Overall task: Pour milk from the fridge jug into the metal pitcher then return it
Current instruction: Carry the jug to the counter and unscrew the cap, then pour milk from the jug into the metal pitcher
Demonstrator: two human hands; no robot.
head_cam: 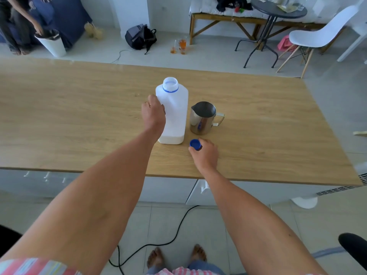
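Milk jug [174, 114] upright on wooden table [79, 116], neck open, blue ring below mouth; thin layer of milk visible at base. Left hand [154, 114] gripping jug's left side, fingers curled round it. Metal pitcher [202, 119] upright just right of jug, handle pointing right, no contact with jug discernible. Right hand [205, 154] at table surface in front of pitcher, pinching blue cap [195, 144]. Beyond table: white chair [317, 34], round dark side table [278, 8], black backpack [140, 37] on floor, glasses with amber liquid [179, 46] on floor.
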